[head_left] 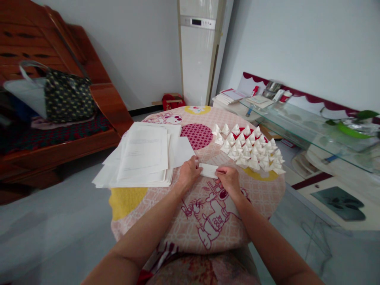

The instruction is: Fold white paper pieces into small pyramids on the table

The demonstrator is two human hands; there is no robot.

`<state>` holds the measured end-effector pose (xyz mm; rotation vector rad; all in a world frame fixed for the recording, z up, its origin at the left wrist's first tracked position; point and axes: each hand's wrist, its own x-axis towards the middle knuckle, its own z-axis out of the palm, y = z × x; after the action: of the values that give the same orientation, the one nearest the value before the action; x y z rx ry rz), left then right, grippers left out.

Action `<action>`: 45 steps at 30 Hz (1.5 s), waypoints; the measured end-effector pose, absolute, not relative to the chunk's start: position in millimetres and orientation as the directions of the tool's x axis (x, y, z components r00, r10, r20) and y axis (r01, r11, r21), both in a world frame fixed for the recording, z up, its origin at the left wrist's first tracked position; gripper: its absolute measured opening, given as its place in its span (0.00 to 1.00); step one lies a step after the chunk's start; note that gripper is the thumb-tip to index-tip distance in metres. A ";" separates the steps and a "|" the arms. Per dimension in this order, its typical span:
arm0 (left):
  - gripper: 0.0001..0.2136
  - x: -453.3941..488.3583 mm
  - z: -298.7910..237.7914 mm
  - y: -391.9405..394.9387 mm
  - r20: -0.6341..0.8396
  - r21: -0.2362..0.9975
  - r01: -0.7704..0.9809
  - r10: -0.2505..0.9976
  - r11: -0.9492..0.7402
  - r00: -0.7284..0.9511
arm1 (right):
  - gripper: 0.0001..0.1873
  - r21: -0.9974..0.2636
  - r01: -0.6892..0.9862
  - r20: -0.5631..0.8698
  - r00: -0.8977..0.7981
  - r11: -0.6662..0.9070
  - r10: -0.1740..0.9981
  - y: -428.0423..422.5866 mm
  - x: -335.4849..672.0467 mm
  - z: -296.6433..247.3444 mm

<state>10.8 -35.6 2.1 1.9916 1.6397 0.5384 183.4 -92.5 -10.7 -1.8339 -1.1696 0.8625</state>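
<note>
The left hand (190, 171) pinches the left end of a folded white paper strip (209, 170) and the right hand (230, 180) grips its other end, over the middle of a cartoon-print tablecloth (166, 211). Stacked printed sheets (145, 152) lie to the left; rows of pointed folded-paper pieces (251, 149) sit beyond the right hand

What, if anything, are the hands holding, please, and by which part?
A paper strip: left hand at its left end, right hand at its right end.

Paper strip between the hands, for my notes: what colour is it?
The strip is white; see the head view.
</note>
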 end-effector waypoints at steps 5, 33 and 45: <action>0.23 11.6 1.3 -35.1 -0.016 0.593 0.792 0.981 -0.145 0.191 | 0.13 -0.882 0.354 -0.177 0.365 -0.311 0.914 -92.4 179.3 -4.7; 0.13 10.1 -14.0 -24.6 0.192 0.669 0.519 0.799 -0.531 0.570 | 0.12 -0.665 0.691 -0.099 0.293 -0.282 0.951 -83.8 191.8 4.6; 0.11 21.2 -10.2 -35.6 0.155 0.650 0.597 0.851 -0.470 0.501 | 0.13 -0.479 0.840 -0.046 0.267 -0.256 0.963 -85.2 181.8 11.0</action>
<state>21.2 -35.6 -10.2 2.2223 1.1854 0.6391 181.8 -85.2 11.0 -2.1844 -1.6410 0.4723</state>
